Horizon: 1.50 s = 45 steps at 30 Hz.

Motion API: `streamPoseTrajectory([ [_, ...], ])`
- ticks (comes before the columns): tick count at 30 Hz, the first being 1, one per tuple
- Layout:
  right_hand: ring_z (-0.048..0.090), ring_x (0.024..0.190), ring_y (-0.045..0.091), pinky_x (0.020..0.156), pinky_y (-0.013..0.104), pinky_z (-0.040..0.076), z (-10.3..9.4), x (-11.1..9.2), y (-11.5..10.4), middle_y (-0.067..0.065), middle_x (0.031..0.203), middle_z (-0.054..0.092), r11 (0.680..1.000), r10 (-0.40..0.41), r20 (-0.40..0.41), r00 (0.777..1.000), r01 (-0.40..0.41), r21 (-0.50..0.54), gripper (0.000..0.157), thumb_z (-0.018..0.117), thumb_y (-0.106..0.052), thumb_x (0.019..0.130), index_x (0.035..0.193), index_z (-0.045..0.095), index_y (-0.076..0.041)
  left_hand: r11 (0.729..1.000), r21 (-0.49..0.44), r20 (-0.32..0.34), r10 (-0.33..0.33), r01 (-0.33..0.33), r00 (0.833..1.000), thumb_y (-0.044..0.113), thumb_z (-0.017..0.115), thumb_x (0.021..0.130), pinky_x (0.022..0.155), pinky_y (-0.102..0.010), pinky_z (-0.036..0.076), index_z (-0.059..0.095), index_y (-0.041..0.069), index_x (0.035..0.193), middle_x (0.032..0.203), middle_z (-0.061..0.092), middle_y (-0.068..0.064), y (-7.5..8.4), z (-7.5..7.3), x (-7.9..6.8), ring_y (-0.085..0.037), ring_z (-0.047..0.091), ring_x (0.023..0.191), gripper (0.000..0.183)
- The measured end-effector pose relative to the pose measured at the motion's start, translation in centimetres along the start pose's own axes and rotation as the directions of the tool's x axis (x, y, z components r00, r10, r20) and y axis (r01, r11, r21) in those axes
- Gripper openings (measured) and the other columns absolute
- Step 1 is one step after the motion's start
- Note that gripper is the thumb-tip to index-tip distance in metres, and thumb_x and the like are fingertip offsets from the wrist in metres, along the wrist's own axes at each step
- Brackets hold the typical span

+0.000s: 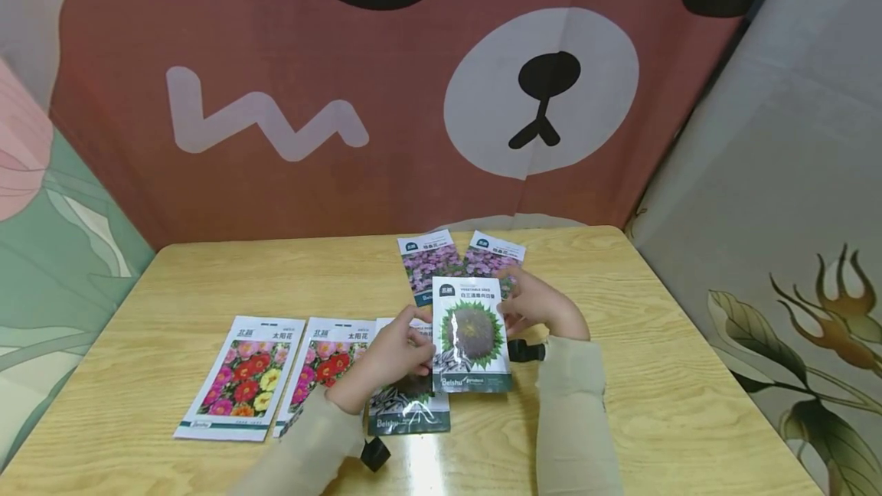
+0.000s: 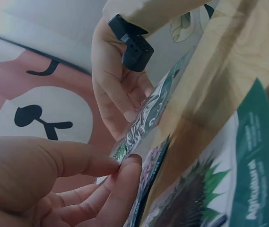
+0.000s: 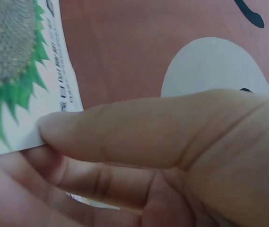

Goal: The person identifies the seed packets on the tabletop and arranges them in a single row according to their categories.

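Note:
A sunflower seed packet (image 1: 472, 335), white with a green-rimmed flower head, is held up above the table between both hands. My left hand (image 1: 394, 352) pinches its left edge between thumb and index finger, as the left wrist view shows. At the packet's right edge my right hand (image 1: 540, 306) grips it, the thumb (image 3: 96, 132) on the front and the fingers behind. Beneath the left hand a second sunflower seed packet (image 1: 413, 418) lies on the table, partly covered by that hand and the raised packet.
Two purple-flower seed packets (image 1: 427, 257) lie behind the raised one, partly hidden by it. At the left, two seed packets (image 1: 241, 381) with red, pink and yellow flowers lie side by side on the wooden table (image 1: 661, 404). A bear-patterned cloth (image 1: 276, 197) hangs behind the table.

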State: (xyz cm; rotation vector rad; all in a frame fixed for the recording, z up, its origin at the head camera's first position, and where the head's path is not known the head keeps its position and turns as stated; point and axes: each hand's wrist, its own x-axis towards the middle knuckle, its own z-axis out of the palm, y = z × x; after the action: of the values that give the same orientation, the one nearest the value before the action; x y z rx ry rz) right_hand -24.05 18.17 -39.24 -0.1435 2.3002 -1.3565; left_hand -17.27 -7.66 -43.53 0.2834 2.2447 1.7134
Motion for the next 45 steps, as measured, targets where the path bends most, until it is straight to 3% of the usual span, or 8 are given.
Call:
streamPoseTrajectory([
  [6,0.060,0.048,0.019,0.051,0.032,0.057,0.0,0.0,0.4,0.018,0.069,0.061,0.997,0.043,0.011,0.999,-0.042,-0.059,0.060,0.058,0.004,0.096,0.150,0.033,0.000,1.000,0.017,0.046,-0.002,0.001,0.999,-0.003,0.064,0.093,0.060,-0.034,0.062,0.047,-0.002,0.127,0.080,0.070,-0.011,-0.4,0.5,-0.1,-0.019,0.068,0.063,0.039],
  [16,0.060,0.050,0.016,0.052,0.031,0.055,-0.1,0.0,1.1,0.015,0.071,0.064,0.983,0.122,-0.006,0.992,-0.122,-0.137,0.040,0.063,0.000,0.095,0.131,0.046,0.001,0.999,-0.003,0.104,-0.049,0.050,0.993,0.000,0.065,0.094,0.058,-0.034,0.061,0.049,-0.002,0.125,0.077,0.068,-0.011,-1.3,1.1,-0.1,-0.020,0.068,0.060,0.035],
  [27,0.052,0.051,0.016,0.049,0.028,0.044,0.4,0.1,1.9,0.014,0.071,0.063,0.978,0.172,-0.027,0.985,-0.174,-0.118,0.024,0.064,-0.001,0.093,0.115,0.054,-0.001,0.996,0.018,0.141,-0.084,0.083,0.986,0.000,0.066,0.094,0.055,-0.033,0.061,0.050,-0.002,0.121,0.074,0.068,-0.012,-1.5,1.6,-0.2,-0.019,0.067,0.056,0.032],
  [45,0.053,0.056,0.016,0.051,0.028,0.044,0.9,0.6,2.3,0.012,0.074,0.062,0.977,0.171,-0.002,0.985,-0.170,-0.130,0.017,0.065,0.002,0.093,0.105,0.054,-0.001,0.992,0.031,0.121,-0.126,0.123,0.985,-0.004,0.066,0.092,0.053,-0.031,0.060,0.053,-0.005,0.113,0.071,0.068,-0.013,-1.7,2.3,-0.4,-0.020,0.069,0.053,0.025],
])
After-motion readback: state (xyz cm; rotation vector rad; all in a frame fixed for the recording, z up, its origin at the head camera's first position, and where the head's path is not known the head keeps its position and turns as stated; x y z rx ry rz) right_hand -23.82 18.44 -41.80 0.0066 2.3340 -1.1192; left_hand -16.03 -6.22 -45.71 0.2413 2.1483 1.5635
